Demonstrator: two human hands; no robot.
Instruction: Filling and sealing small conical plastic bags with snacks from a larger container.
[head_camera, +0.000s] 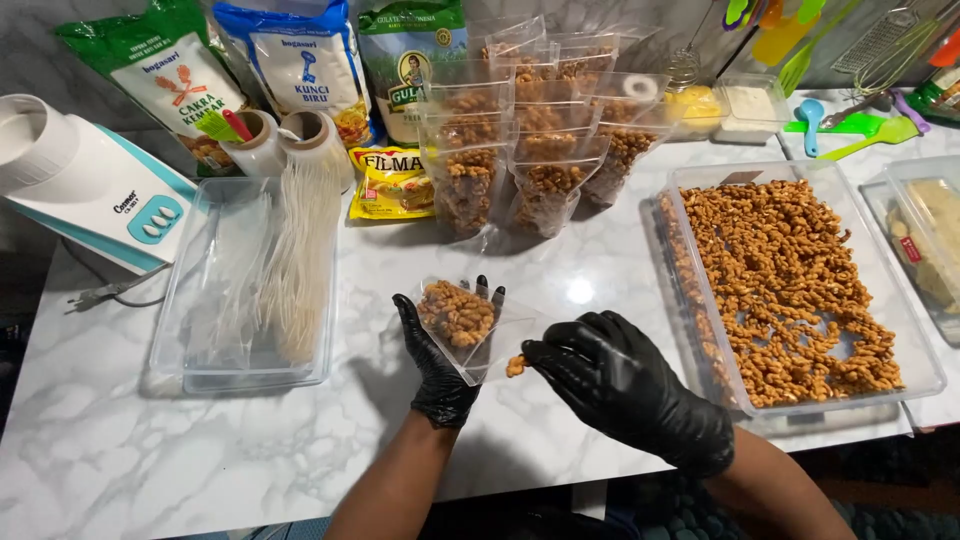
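your left hand (437, 360), in a black glove, grips a small clear pouch (468, 325) from beneath, holding it open-mouthed above the marble worktop (120, 450); the pouch is partly filled with golden-brown fried snack pieces. your right hand (615, 385), also gloved, is closed around a few snack pieces (516, 366) pinched at its fingertips, right at the pouch's mouth. just to your right sits a large clear tray (925, 375) spread with the same snack. behind the pouch, filled pouches (545, 150) stand in rows. to your left lies a clear bin (190, 330) holding empty bags, with a white appliance (85, 185) beside it.
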